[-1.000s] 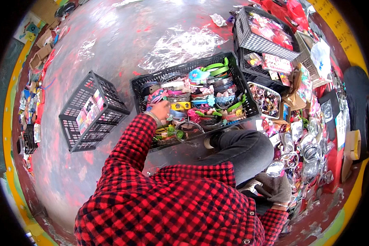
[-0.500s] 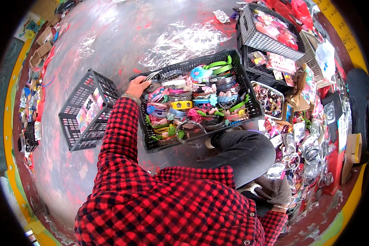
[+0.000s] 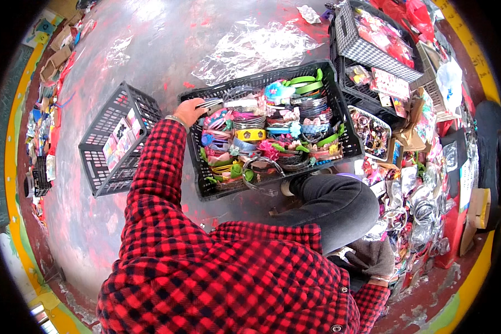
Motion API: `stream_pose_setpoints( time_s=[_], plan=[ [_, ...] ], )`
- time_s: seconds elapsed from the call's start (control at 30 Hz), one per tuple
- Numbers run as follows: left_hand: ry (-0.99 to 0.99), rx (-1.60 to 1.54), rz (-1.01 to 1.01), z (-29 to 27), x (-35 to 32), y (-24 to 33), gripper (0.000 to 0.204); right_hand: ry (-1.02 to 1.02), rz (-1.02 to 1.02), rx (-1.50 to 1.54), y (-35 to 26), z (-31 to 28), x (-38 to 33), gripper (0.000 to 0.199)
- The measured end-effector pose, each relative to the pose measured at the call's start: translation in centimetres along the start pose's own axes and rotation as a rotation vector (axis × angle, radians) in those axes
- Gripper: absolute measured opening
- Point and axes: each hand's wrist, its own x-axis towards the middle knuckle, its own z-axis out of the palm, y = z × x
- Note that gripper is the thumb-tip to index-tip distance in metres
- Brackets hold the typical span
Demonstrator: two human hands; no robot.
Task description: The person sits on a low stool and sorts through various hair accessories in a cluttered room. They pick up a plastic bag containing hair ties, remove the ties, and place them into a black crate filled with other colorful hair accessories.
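Silvery comb-like hair clip [image 3: 209, 103] — pinched in my left hand [image 3: 189, 111], fingers closed on it, right at the upper-left corner of the big black crate [image 3: 197, 167], just over its rim. The left sleeve (red-black check) runs down from there.

Risk as I read it: the clip is held only at its end and sits over the crate edge, so a loose pinch could drop it onto the floor [image 3: 150, 50] outside the crate, between it and the smaller crate. The crate is packed tight, so anything dragged out may snag neighbouring bands and pull them along.

Right hand — I only see a wrist with a bracelet low at right near the knee; the hand itself is hidden, so I cannot tell if its grip is closed or apart.

Containers:
- big black crate: rows of headbands and hair accessories, green bands [image 3: 306, 83] at the top, a yellow band [image 3: 250, 134] mid, pink bows, wire hoops at the near edge.
- small black crate [image 3: 97, 161], tilted, left of my arm, apart from the big one: a few flat carded packs [image 3: 119, 139].
- tall black basket [image 3: 367, 53] at upper right, touching the big crate's corner: bagged red-pink goods.
- shallow tray [image 3: 373, 131] just right of the big crate: small dark hair ties, I think (too small to be sure).

Crumpled clear plastic sheet [image 3: 256, 47] lies on the floor beyond the crate.
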Motion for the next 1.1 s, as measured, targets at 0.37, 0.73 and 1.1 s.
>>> stream_pose_setpoints(
  time_s=[0.37,0.73,1.1],
  plan=[
    [-0.112,-0.109,-0.026,3.6,-2.4,-2.5,0.027,-0.118,-0.124,-1.611,-8.7,5.9,-0.4,0.037],
    [-0.252,-0.01,0.059,7.7,0.7,-3.1,0.031,-0.002,-0.144,-0.991,-7.8,6.7,-0.6,0.037],
    [-0.351,0.308,-0.06,5.2,-0.9,-4.1,0.029,-0.261,-0.077,-1.92,-11.9,8.8,0.0,0.031]
  ],
)
